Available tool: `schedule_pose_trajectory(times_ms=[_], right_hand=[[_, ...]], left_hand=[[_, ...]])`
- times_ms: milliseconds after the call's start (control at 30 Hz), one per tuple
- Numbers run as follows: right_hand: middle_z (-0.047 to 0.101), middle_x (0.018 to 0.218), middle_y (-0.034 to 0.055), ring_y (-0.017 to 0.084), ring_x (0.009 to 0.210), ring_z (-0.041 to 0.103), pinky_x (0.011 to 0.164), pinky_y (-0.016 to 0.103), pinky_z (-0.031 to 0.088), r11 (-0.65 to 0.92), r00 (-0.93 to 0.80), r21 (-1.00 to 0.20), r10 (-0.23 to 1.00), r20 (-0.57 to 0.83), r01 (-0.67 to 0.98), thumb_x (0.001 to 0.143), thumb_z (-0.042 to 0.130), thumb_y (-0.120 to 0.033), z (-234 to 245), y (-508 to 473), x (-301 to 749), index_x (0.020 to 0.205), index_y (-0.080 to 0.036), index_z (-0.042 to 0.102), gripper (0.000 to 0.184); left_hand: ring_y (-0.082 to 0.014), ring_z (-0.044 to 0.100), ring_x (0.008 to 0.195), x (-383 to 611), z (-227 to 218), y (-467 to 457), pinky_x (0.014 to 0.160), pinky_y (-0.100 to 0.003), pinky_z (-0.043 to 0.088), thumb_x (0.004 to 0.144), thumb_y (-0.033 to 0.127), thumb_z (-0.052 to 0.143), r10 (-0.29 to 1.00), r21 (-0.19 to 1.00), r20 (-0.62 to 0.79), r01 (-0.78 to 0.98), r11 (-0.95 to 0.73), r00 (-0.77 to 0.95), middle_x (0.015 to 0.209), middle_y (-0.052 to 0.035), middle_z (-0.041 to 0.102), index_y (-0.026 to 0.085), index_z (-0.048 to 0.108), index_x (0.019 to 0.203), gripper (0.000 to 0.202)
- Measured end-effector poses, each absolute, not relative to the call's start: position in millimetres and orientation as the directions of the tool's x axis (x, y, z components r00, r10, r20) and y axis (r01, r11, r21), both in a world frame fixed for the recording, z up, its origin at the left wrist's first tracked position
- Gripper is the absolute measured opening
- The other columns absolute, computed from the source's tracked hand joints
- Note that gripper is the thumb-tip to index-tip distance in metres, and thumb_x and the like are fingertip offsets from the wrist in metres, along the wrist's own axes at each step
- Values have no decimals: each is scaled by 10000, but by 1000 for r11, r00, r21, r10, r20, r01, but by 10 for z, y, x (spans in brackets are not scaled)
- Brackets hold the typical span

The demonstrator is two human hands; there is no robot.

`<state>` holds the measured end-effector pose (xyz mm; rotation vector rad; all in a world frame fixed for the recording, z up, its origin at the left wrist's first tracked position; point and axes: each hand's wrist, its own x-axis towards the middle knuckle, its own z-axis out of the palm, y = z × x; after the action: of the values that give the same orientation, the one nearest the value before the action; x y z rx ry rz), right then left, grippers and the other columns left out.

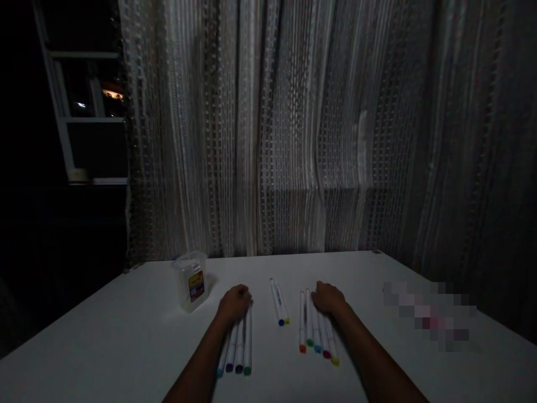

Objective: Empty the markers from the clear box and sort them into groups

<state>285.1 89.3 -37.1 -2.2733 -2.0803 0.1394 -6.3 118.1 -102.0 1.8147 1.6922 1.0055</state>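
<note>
My left hand (pixel 235 304) rests over the far ends of several white markers (pixel 239 347) lying side by side, with light blue, purple, black and green caps towards me. Its fingers are curled, and whatever lies under them is hidden. On the right, my right hand (pixel 330 298) is closed at the far ends of another row of white markers (pixel 318 327), capped orange, green, light blue, dark pink and yellow. Its fingertips are out of sight. Between the hands lie two more markers (pixel 277 301), one blue-capped and one yellow-capped, touched by neither hand.
A clear plastic container (pixel 191 282) with a colourful label stands upright left of my left hand. A blurred pinkish patch (pixel 430 316) covers something on the right of the white table (pixel 126 336). Behind the table hangs a striped curtain (pixel 268 140); the room is dim.
</note>
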Motion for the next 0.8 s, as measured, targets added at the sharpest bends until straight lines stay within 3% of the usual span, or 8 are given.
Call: schedule_pose_trajectory(times_ms=[267,400,533,633,800], right_hand=[[559,1229,199,315,1160,520,876,395,412,-60,61,-139,998,0,989,857,403,-535,-395,913,2671,1214,-118,531,564],[491,1311,197,332,1226,447,908,426,388,-13,6,-142,999,-51,990,821,469,-480,-529,921,2551,1250,-133,508,553],[381,1426,187,323,1321,337,1002,447,306,75,-84,-149,995,-59,986,851,439,-443,-649,933,2580,1330,-144,451,565],[333,1464,181,327,1353,284,1032,481,260,84,-97,-175,993,-66,981,858,416,-510,-666,943,2615,1370,-154,409,624],[393,1424,193,336,1335,305,1032,516,238,35,-32,-210,999,18,977,861,402,-546,-457,972,2560,1372,-141,396,652]], left_hand=[[-234,625,1003,-184,-1011,1080,898,-316,457,764,352,565,972,713,234,682,-163,-13,1087,-127,682,111,653,1059,391],[-266,587,1064,-150,-970,990,945,-345,419,704,417,634,975,612,216,770,-181,58,1131,-129,663,135,672,1053,451],[-259,559,1118,-91,-927,910,985,-333,381,733,387,608,972,470,202,859,-203,119,1178,-114,643,160,666,1076,415],[-258,554,1134,-63,-893,891,984,-331,378,757,371,583,972,453,209,869,-197,112,1184,-116,641,162,659,1078,390],[-261,563,1141,-38,-733,945,976,-346,388,761,354,602,977,531,211,838,-126,13,1214,-124,630,163,627,1120,407]])
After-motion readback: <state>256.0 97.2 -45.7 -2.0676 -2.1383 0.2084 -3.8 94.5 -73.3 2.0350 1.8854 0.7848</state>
